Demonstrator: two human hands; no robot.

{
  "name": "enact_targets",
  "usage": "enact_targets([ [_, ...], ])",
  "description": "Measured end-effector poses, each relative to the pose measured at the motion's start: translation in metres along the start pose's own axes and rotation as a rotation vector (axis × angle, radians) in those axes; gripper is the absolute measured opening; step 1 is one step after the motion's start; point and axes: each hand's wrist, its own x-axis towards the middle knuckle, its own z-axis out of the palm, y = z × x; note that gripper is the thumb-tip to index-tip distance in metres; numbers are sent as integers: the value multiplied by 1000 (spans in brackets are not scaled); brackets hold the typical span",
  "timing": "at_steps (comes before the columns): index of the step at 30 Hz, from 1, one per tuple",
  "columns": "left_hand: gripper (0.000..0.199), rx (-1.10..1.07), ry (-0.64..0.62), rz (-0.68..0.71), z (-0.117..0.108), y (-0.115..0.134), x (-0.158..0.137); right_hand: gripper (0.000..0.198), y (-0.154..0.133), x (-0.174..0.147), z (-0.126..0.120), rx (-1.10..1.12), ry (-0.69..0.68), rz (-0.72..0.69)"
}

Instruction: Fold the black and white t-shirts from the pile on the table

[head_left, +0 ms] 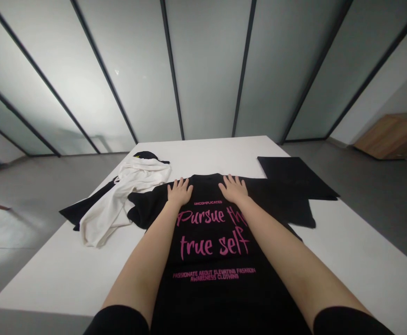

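1. Across the background stands a partition of pale, frosted-looking panels (206, 70) set between dark uprights.
2. Before it is a white table (217, 158), its top running toward the wearer.
3. Along the middle of the table lies a black T-shirt (210, 263), spread out with its collar at the far end and pink lettering facing up; "Pursue the true self" is the largest line, partly covered by the right forearm.
4. At far right, beyond the table, is a wood-toned cabinet (392, 137).
5. On the table's left side lies a rumpled white garment (119, 190), over part of a black cloth (88, 204).
6. By the shirt's right-hand sleeve lies a flat black piece (297, 172); whether they overlap is unclear.
7. Near the collar, the left hand (180, 191) and right hand (234, 189) rest palm down on the shirt, fingers spread, gripping nothing.
8. Behind the white garment sits a small dark item (146, 155) with a yellow mark.
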Motion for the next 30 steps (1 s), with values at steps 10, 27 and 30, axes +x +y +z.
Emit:
enact_targets([
  [10,66,49,83,-174,-7,-68,-23,71,58,-3,-9,-11,62,207],
  [27,49,12,164,-380,-29,-95,-12,43,90,5,-30,90,238,404],
  [30,45,7,182,-381,-31,-91,-13,41,86,3,-31,142,312,432],
])
